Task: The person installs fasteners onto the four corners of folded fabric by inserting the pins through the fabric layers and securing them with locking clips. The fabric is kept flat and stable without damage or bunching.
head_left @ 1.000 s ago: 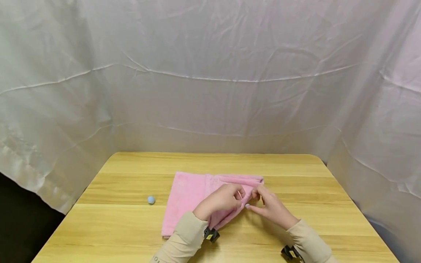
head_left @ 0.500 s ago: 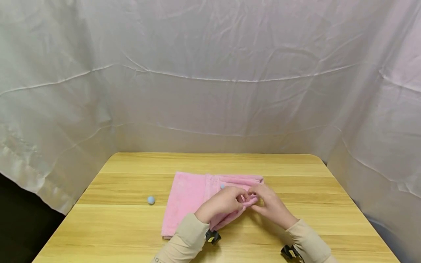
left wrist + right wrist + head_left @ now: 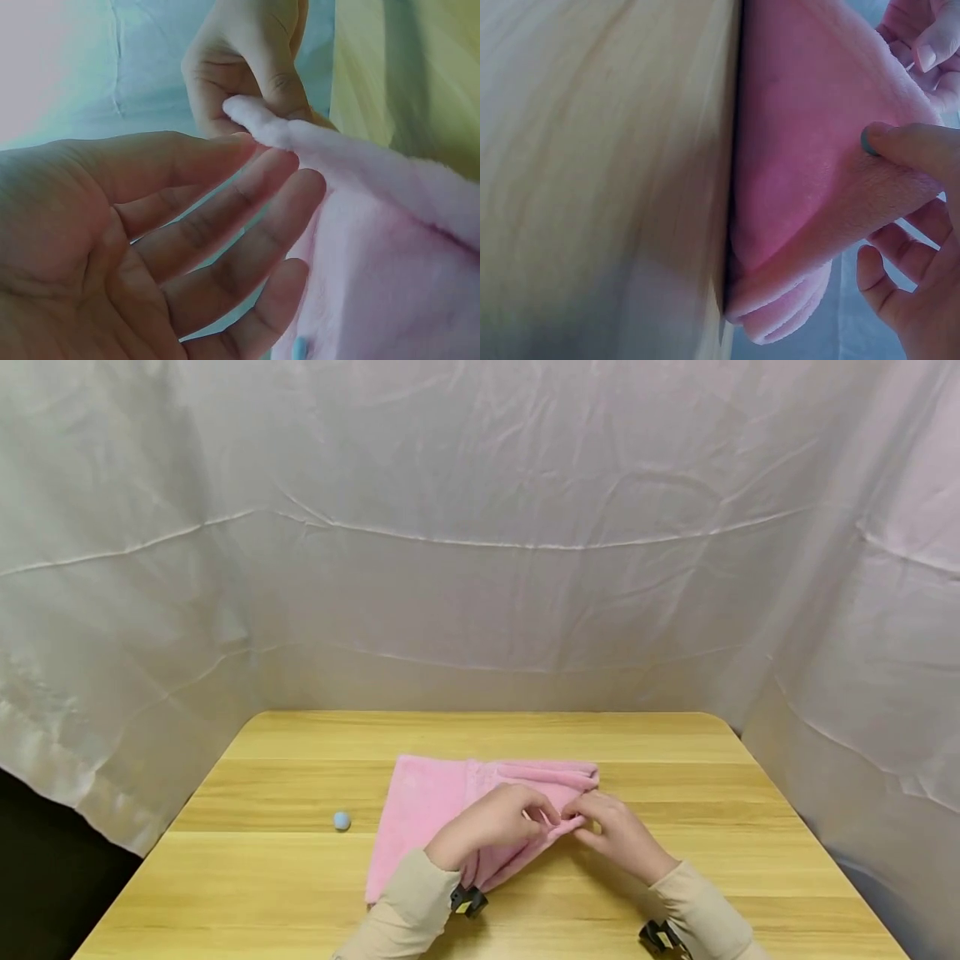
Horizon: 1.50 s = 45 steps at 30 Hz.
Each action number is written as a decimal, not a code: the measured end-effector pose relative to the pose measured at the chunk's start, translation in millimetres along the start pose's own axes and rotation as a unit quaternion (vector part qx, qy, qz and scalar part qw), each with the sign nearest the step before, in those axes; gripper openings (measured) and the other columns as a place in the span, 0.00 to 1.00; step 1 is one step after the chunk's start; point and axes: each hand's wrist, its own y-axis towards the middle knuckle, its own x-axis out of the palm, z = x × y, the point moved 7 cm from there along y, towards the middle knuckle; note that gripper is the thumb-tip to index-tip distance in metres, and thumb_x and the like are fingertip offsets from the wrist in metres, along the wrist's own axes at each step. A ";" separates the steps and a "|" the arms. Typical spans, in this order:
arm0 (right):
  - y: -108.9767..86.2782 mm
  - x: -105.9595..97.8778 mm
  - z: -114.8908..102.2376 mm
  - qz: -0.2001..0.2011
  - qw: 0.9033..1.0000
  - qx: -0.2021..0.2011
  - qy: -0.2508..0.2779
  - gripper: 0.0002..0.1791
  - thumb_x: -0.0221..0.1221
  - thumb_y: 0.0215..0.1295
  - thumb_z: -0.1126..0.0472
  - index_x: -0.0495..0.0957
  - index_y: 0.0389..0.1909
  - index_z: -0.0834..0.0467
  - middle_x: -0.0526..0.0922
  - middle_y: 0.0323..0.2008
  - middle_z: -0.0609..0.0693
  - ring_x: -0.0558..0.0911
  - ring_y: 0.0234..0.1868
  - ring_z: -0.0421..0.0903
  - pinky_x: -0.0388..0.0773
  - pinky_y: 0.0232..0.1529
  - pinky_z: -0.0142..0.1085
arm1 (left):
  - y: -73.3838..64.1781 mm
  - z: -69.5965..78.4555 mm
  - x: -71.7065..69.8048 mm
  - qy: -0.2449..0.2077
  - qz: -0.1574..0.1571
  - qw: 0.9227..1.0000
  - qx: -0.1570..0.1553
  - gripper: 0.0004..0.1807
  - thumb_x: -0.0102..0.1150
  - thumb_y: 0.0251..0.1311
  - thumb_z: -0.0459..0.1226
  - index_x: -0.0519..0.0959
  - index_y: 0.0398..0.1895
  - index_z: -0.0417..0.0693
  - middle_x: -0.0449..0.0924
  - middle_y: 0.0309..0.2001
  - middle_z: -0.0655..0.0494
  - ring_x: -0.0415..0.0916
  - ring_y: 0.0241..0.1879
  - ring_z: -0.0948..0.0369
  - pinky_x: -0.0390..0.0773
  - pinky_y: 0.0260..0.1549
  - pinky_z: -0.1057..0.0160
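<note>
A folded pink towel point(image 3: 427, 793) lies on the wooden table, its right-hand edge gathered and raised. My left hand point(image 3: 491, 822) comes over it from the left, pinching that edge between thumb and fingertips. From the right, my right hand point(image 3: 618, 835) grips the same edge close by, thumb point(image 3: 907, 146) on one face and fingers behind. A teal patch shows at that thumb's tip; I cannot tell what it is. Below my left little finger, the left wrist view shows a small blue thing point(image 3: 300, 347) against the towel, partly hidden.
A small light-blue ball point(image 3: 342, 821) sits on the table point(image 3: 247, 877), left of the towel. Grey-white cloth point(image 3: 480, 602) hangs behind the table and along both sides. Black cameras point(image 3: 660, 937) are worn on both wrists.
My right fingers have closed onto the towel's edge, next to my left fingertips. A blue spot on the towel above my left hand, seen half a second ago, is hidden in the head view.
</note>
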 end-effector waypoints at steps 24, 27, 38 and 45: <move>-0.8 -2.2 -4.7 -0.003 1.000 -0.014 0.000 0.17 0.71 0.39 0.71 0.81 0.33 0.54 0.85 0.33 0.44 0.82 0.35 0.40 0.75 0.45 0.24 | -110.8 -123.2 -84.2 0.040 0.137 0.980 -0.141 0.04 0.62 0.57 0.32 0.80 0.36 0.43 0.78 0.28 0.56 0.72 0.28 0.64 0.73 0.27 0.66; -1.6 -2.7 -5.6 -0.004 1.000 -0.017 0.003 0.17 0.70 0.39 0.72 0.81 0.33 0.55 0.85 0.33 0.44 0.82 0.35 0.41 0.75 0.46 0.23 | -129.9 -142.7 -93.1 0.060 0.141 0.972 -0.177 0.04 0.63 0.56 0.32 0.80 0.35 0.45 0.78 0.30 0.53 0.73 0.30 0.60 0.73 0.28 0.62; -2.6 -3.9 -7.2 -0.007 1.000 -0.013 -0.002 0.17 0.70 0.39 0.71 0.81 0.33 0.55 0.84 0.33 0.44 0.82 0.35 0.41 0.74 0.46 0.23 | -164.0 -180.8 -99.5 0.108 0.122 0.959 -0.231 0.11 0.63 0.51 0.28 0.81 0.39 0.42 0.75 0.38 0.45 0.68 0.36 0.55 0.71 0.34 0.57; -3.4 -2.7 -5.6 -0.007 1.000 -0.013 -0.007 0.17 0.70 0.39 0.71 0.81 0.33 0.54 0.84 0.33 0.44 0.82 0.35 0.40 0.75 0.45 0.24 | -165.2 -192.1 -93.6 0.083 0.103 0.957 -0.256 0.10 0.67 0.50 0.28 0.80 0.37 0.41 0.77 0.36 0.46 0.68 0.35 0.55 0.72 0.33 0.58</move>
